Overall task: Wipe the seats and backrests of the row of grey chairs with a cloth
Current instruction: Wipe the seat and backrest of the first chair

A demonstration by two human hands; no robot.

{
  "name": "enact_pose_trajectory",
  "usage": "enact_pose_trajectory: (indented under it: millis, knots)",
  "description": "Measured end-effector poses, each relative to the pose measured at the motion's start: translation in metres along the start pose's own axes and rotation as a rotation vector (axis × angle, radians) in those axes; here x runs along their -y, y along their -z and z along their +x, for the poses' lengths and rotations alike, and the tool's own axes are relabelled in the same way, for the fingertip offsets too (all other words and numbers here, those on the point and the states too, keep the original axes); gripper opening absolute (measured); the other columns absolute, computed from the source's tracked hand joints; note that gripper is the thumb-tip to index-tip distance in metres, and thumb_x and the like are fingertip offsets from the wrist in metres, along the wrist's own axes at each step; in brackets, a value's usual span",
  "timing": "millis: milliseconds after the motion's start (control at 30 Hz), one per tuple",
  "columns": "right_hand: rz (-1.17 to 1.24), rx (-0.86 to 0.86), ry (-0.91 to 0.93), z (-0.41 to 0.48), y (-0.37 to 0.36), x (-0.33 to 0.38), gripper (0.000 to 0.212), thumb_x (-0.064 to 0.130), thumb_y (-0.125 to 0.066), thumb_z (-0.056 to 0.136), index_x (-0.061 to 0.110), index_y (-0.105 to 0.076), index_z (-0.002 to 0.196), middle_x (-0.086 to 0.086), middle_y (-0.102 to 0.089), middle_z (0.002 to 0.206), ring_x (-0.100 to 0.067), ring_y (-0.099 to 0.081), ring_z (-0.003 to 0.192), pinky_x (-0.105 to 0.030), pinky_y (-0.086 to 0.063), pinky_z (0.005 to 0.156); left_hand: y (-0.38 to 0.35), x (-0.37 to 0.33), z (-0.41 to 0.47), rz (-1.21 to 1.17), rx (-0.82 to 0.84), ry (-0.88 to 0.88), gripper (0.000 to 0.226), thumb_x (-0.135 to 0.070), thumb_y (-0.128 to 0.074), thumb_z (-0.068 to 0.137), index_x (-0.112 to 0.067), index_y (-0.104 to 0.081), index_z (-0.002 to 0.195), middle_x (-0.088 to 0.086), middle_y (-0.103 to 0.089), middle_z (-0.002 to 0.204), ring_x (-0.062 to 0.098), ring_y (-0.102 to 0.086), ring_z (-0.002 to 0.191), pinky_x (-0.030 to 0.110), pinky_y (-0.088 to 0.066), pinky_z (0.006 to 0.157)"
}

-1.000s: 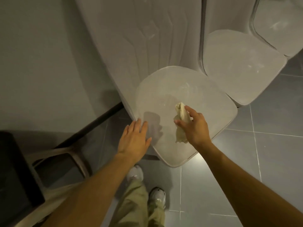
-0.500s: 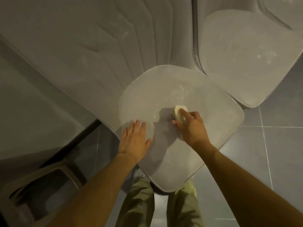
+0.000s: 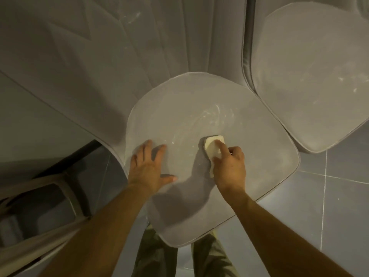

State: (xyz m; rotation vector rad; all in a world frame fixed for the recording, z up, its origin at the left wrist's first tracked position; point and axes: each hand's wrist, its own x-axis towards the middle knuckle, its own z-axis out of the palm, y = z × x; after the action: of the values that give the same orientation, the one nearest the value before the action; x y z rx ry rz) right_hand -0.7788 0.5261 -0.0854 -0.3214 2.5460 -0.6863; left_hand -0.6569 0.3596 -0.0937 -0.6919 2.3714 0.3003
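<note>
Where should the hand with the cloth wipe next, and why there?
Probably a short push forward, toward the backrest. The right hand presses the cloth on the seat, and white smears show just beyond it. The left hand rests flat on the seat, so the chair looks steadied.

**Floor, wall and a beige frame round about**

Glossy grey floor tiles with pale grout lines (image 3: 339, 206) spread out to the right of the right hand (image 3: 229, 168) and nearer the person. Left of the left hand (image 3: 148, 170), and nearer the person, a beige plastic furniture frame with a squarish opening (image 3: 73, 196) stands on the floor. Beyond it, a dark skirting strip (image 3: 83, 151) runs along the foot of a plain pale grey wall (image 3: 30, 126).
</note>
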Motion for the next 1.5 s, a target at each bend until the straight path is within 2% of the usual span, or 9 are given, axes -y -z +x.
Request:
enact_pose_trajectory:
  millis: [133,300,567,733,933,1133,1267,1400,1500]
  knots:
    - [0.075,-0.154,0.059,0.018,0.007,-0.004,0.018,0.048,-0.056,0.089,0.035,-0.047,0.096,0.021,-0.052,0.086,-0.002,-0.059,0.080,-0.011,-0.045,0.058,0.005,-0.001,0.009,0.031,0.007,0.030,0.112,-0.075,-0.055,0.074,-0.035,0.019,0.147,0.009,0.022,0.154,0.036,0.013,0.143,0.059,-0.008,0.113]
    - [-0.101,-0.136,0.090,0.043,-0.001,0.004,0.040,0.032,-0.049,0.091,0.022,-0.046,0.130,-0.013,-0.045,0.118,-0.030,-0.047,0.100,-0.038,-0.043,0.081,0.004,-0.004,0.016,0.031,0.041,0.065,0.116,-0.076,-0.059,0.069,-0.037,0.019,0.146,0.009,0.020,0.152,0.038,0.009,0.142,0.061,-0.013,0.112]
    - [0.259,-0.253,0.104,0.084,0.015,0.017,0.032,0.023,-0.052,0.092,0.021,-0.052,0.124,0.004,-0.044,0.107,-0.017,-0.048,0.098,-0.012,-0.036,0.076,0.017,0.008,0.039,-0.021,-0.020,0.039,0.131,-0.075,-0.064,0.064,-0.027,0.027,0.145,0.012,0.030,0.153,0.035,0.024,0.141,0.049,0.006,0.117]
    - [0.275,-0.231,-0.055,0.119,0.007,0.035,0.021,0.019,-0.057,0.091,0.006,-0.057,0.107,0.007,-0.045,0.087,-0.019,-0.053,0.088,-0.015,-0.040,0.074,0.018,0.017,0.055,-0.033,0.023,0.068,0.141,-0.076,-0.067,0.059,-0.021,0.032,0.143,0.010,0.035,0.151,0.035,0.026,0.141,0.047,0.009,0.115]
    - [0.241,0.089,0.235,0.056,-0.043,0.039,0.012,0.023,-0.061,0.088,0.019,-0.064,0.099,0.002,-0.058,0.102,-0.016,-0.055,0.098,-0.036,-0.042,0.095,0.012,0.019,0.056,-0.067,0.001,0.072,0.141,-0.076,-0.067,0.059,-0.028,0.045,0.129,0.007,0.039,0.149,0.033,0.029,0.140,0.044,0.011,0.114]
    - [0.401,-0.221,0.016,0.121,0.008,0.047,0.020,0.030,-0.065,0.085,0.015,-0.054,0.081,-0.003,-0.053,0.082,-0.023,-0.054,0.080,-0.044,-0.044,0.077,0.009,0.019,0.051,-0.067,-0.109,0.051,0.135,-0.083,-0.059,0.057,-0.031,0.048,0.123,0.005,0.037,0.150,0.034,0.024,0.142,0.044,0.011,0.115]
    - [-0.072,-0.185,0.148,0.139,0.002,0.045,0.030,0.027,-0.061,0.087,0.013,-0.062,0.113,-0.016,-0.050,0.114,-0.036,-0.046,0.102,-0.038,-0.037,0.090,0.008,0.019,0.051,-0.113,-0.136,0.045,0.136,-0.081,-0.061,0.056,-0.030,0.043,0.126,0.001,0.042,0.143,0.033,0.023,0.142,0.042,0.012,0.115]
    - [-0.128,-0.025,0.440,0.104,-0.032,0.056,0.024,0.020,-0.063,0.083,0.020,-0.067,0.107,-0.012,-0.057,0.108,-0.031,-0.050,0.100,-0.043,-0.042,0.085,0.008,0.023,0.051,-0.127,-0.133,0.035,0.135,-0.083,-0.058,0.056,-0.030,0.045,0.125,0.000,0.047,0.136,0.031,0.026,0.141,0.041,0.014,0.114]
    - [-0.019,-0.147,0.309,0.127,-0.025,0.064,0.012,0.034,-0.067,0.081,0.026,-0.059,0.085,0.004,-0.057,0.092,-0.019,-0.057,0.087,-0.031,-0.045,0.075,0.010,0.022,0.046,-0.195,-0.152,0.025,0.136,-0.080,-0.062,0.055,-0.028,0.038,0.131,0.002,0.040,0.144,0.025,0.032,0.139,0.035,0.022,0.110]
